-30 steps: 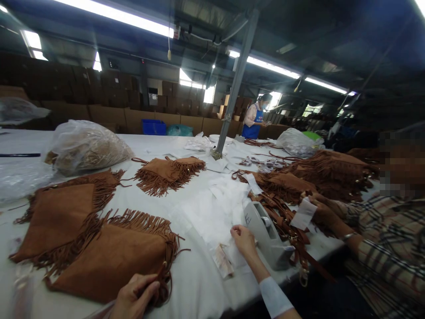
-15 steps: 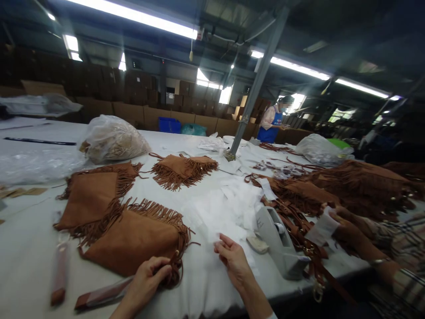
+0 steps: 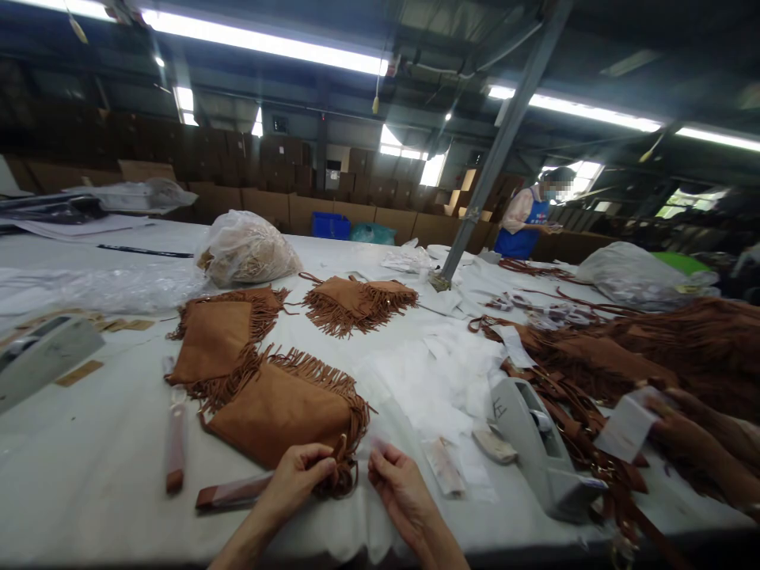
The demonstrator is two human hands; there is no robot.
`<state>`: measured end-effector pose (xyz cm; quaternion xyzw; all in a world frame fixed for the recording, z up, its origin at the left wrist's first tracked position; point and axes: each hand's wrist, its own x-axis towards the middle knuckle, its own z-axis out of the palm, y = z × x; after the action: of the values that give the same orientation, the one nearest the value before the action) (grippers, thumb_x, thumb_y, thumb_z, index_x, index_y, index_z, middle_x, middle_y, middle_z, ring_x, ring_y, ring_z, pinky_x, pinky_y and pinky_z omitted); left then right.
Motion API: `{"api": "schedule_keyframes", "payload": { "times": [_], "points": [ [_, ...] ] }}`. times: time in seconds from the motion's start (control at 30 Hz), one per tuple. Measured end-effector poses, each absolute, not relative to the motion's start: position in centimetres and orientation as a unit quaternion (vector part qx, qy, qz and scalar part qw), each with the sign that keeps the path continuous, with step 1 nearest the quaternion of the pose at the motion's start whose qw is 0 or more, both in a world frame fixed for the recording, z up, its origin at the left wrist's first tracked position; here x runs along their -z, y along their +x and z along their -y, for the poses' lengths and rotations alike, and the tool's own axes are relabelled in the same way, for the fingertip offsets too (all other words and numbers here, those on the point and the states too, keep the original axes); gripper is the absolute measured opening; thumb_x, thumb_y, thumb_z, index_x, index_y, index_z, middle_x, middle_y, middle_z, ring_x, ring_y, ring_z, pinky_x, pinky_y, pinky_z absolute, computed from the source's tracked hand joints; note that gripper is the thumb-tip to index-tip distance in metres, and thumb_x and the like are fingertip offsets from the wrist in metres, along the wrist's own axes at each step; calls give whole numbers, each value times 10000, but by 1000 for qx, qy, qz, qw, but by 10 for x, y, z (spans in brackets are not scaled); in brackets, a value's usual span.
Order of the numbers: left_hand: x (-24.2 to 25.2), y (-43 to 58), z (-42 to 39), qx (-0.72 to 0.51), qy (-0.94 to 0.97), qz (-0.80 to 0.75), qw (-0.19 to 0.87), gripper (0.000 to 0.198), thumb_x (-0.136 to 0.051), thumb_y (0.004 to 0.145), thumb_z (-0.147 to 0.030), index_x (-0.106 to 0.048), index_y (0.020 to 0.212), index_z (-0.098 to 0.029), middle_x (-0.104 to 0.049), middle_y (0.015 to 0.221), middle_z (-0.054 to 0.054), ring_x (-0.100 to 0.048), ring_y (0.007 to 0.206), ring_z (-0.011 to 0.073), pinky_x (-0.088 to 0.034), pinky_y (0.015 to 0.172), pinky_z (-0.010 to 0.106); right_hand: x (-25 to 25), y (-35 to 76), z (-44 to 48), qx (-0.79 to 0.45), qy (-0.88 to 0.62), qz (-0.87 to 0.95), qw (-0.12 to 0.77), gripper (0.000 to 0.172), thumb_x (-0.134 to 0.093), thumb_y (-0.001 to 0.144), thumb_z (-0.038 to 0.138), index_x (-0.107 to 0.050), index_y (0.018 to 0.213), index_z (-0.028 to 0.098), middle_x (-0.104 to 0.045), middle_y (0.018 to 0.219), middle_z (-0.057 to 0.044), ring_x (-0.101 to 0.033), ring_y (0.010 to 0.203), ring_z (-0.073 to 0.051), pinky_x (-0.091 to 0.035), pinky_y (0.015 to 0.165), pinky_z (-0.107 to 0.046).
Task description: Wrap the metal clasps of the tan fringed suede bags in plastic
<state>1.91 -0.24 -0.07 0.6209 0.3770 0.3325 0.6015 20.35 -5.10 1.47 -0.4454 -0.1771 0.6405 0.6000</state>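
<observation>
A brown suede fringed bag lies on the white-covered table, its flap towards me. At its near right corner my left hand is closed on a brown leather cord, part of a curled bunch there. My right hand is pinched just to the right of that bunch; a faint translucent bit shows at its fingertips, too blurred to name. Under my left wrist lies a brown strap in clear wrap, and another wrapped strap lies farther left. A small clear packet rests right of my right hand.
More fringed bags lie behind. White sheets spread across the middle. A grey tape dispenser stands at right, near brown straps. A co-worker's hand holds a white piece there. A metal post rises behind.
My right hand has drawn back from the white sheets and closed its fingers near the cord. My left hand has lifted the cord slightly. The view has swung left, and a small packet now shows.
</observation>
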Motion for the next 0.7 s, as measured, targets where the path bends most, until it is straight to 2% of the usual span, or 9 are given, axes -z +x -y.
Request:
{"api": "schedule_keyframes", "payload": {
  "times": [0.1,0.23,0.3,0.4,0.53,0.7],
  "points": [
    [2,18,2,-335,623,-372,601,308,-601,767,-411,-703,695,-129,-650,624,29,-528,573,149,-405,562,240,-13,203,52,-643,-454,165,595,319,-881,498,220,-700,746,134,-626,625,18,-532,552,-62,-450,562,-172],
    [5,18,2,-339,609,-362,619,303,-607,770,-409,-700,721,-125,-663,655,34,-539,589,151,-414,585,243,-6,201,50,-624,-495,143,587,338,-882,505,307,-637,642,118,-593,578,26,-433,439,-17,-325,405,-133],
    [7,18,2,-340,609,-365,617,310,-606,773,-416,-707,734,-126,-662,650,30,-540,585,151,-413,584,243,-4,200,49,-613,-502,139,594,368,-877,506,346,-608,622,124,-592,577,28,-399,410,-9,-282,376,-137],
    [7,18,2,-338,615,-372,607,332,-607,768,-439,-721,767,-127,-667,648,30,-551,585,157,-418,581,243,-5,198,47,-602,-502,138,605,359,-871,511,341,-601,619,131,-563,527,49,-409,406,-18,-286,387,-143],
    [6,18,3,-338,618,-373,604,326,-604,769,-431,-717,749,-126,-665,643,30,-549,575,153,-414,571,241,-14,197,48,-619,-480,142,606,313,-864,511,238,-663,733,146,-620,609,39,-495,492,-49,-335,445,-149],
    [6,18,3,-341,622,-378,595,304,-605,765,-419,-710,731,-135,-663,639,23,-552,585,155,-420,568,239,-17,197,49,-678,-435,140,576,262,-856,512,181,-632,640,134,-541,530,57,-440,459,-45,-335,456,-167]
  ]
}}
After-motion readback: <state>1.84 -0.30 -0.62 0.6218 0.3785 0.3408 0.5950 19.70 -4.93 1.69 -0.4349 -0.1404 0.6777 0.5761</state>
